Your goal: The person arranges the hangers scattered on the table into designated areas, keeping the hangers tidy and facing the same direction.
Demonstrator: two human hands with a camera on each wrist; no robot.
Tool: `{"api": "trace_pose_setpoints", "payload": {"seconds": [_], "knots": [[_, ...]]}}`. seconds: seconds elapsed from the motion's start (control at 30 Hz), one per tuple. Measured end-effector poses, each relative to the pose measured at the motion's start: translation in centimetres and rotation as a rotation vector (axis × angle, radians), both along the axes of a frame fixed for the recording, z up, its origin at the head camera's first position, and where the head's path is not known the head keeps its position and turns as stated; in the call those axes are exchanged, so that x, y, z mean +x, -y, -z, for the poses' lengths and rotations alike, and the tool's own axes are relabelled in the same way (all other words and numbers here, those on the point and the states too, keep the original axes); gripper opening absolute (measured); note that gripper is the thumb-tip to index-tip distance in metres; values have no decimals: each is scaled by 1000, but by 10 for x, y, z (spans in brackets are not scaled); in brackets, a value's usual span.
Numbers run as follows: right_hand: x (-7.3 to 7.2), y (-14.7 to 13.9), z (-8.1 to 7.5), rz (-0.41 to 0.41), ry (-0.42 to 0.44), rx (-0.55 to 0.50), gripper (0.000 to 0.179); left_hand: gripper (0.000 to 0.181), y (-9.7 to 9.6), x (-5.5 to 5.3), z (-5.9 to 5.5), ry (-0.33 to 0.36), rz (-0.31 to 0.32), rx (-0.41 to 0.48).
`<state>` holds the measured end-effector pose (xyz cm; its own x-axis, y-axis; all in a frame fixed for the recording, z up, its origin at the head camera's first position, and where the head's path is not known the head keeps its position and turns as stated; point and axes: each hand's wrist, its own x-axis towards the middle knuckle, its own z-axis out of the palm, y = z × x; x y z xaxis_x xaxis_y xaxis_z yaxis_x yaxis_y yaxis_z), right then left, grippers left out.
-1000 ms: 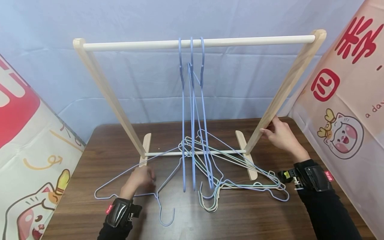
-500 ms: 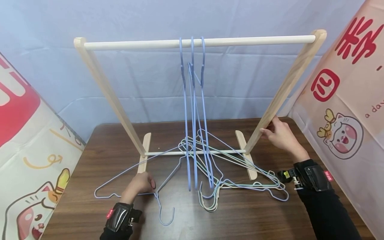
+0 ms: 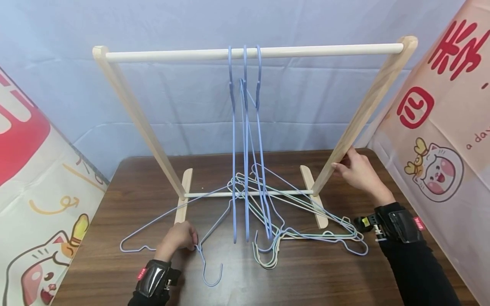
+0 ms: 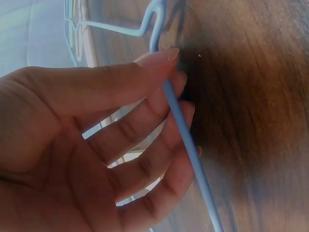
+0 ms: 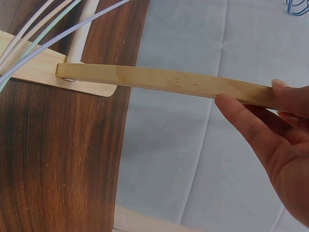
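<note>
At the front left of the table, my left hand (image 3: 178,240) pinches a light blue wire hanger (image 3: 204,265) close to its neck. The left wrist view shows the thumb and fingertips on the hanger's wire (image 4: 188,140), the other fingers bent behind it. This hanger lies flat, its hook toward me. My right hand (image 3: 360,172) grips the right upright (image 3: 363,114) of a wooden clothes rack, low down. In the right wrist view, thumb and fingers lie on either side of that upright (image 5: 159,79). Three blue hangers (image 3: 234,148) hang mid-rail (image 3: 160,55).
Several blue, green and cream hangers (image 3: 274,255) lie overlapping on the table (image 3: 329,272), across the rack's lower bar (image 3: 214,194) and right foot (image 3: 320,219). The left foot (image 3: 186,180) stands behind my left hand. Printed cloths (image 3: 436,170) flank the table; a pale curtain (image 3: 172,123) hangs behind.
My left hand has come down toward me from the rack's left foot onto the lying blue hanger and now pinches it. The leftmost hanging hanger swayed slightly. The right hand has stayed on the upright.
</note>
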<state>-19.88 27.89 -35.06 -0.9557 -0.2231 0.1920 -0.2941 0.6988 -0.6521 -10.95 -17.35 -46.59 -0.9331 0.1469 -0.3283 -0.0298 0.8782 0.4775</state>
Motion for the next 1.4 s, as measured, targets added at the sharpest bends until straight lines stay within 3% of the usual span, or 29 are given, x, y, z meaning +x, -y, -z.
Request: {"api": "trace_pose_setpoints", "payload": {"seconds": [0.37,0.8,1.13,1.4], "knots": [[0,0,0,6,10,-5,34,22,1,0,4,-13,9,-26],[0,0,0,11,24,-13,36,20,3,2,3,-45,-32,37],[0,1,0,10,18,-12,36,19,-1,-2,-3,-35,-65,64],[0,1,0,15,12,-13,34,19,-5,-7,-12,-56,-38,48]]}}
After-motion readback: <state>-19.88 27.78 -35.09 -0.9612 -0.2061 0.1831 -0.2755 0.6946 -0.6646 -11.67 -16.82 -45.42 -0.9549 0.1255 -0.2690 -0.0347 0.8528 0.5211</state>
